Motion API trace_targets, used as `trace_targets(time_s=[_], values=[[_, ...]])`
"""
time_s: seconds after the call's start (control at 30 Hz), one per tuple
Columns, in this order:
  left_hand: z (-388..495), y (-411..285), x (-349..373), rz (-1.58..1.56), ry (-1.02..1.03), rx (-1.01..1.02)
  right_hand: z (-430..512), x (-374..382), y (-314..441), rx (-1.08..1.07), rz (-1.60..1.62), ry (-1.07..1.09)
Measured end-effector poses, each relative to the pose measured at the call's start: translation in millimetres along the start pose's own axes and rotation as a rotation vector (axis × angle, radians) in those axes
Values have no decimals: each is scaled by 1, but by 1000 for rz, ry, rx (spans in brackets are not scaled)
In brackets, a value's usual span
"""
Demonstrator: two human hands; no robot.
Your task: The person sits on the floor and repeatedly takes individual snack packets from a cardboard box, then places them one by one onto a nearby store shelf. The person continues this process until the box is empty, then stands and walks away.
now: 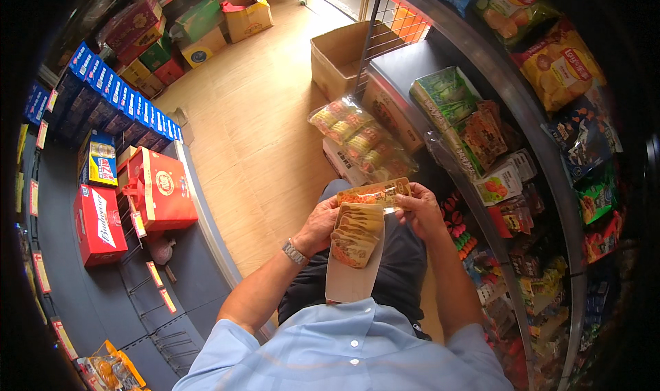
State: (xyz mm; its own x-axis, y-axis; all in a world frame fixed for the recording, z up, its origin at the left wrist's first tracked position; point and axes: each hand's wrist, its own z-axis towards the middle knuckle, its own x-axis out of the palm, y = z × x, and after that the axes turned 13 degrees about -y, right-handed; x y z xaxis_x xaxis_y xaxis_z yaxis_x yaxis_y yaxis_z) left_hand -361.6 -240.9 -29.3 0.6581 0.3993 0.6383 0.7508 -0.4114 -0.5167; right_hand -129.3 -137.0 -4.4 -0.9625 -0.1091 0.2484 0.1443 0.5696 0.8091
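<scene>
Between my two hands is a flat snack packet (372, 195), brown-edged with orange food showing through its film. My right hand (420, 208) pinches its right end between thumb and fingers. My left hand (317, 226), with a metal watch (295, 253) at the wrist, is at the packet's left end and at the side of an open white carton (346, 283). Inside that carton, resting on my lap, stands a row of similar packets (356, 236); its near part shows bare cardboard. The left fingers are partly hidden behind the packet and carton.
A clear bag of yellow-labelled goods (363, 138) lies on a white box (343, 161) before my knees. Snack shelves (546, 184) curve along my right, with an open green box (448, 99) on one. A large cardboard box (340, 55) stands ahead. Shelving with a Budweiser carton (100, 226) lines my left.
</scene>
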Motion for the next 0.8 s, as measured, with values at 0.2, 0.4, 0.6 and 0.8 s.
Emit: trace_targets(time_s=[0.2, 0.4, 0.6, 0.8], values=[[9, 14, -11, -92, -56, -49, -3, 4, -3, 18, 42, -109], [10, 17, -14, -58, -69, -39, -6, 10, -4, -22, -17, -148], [-1, 15, 2, 49, -173, 48, -25, 7, 26, -313, -68, -359], [-17, 8, -3, 113, -193, -85, -98, -10, 101, -541, -93, -205]])
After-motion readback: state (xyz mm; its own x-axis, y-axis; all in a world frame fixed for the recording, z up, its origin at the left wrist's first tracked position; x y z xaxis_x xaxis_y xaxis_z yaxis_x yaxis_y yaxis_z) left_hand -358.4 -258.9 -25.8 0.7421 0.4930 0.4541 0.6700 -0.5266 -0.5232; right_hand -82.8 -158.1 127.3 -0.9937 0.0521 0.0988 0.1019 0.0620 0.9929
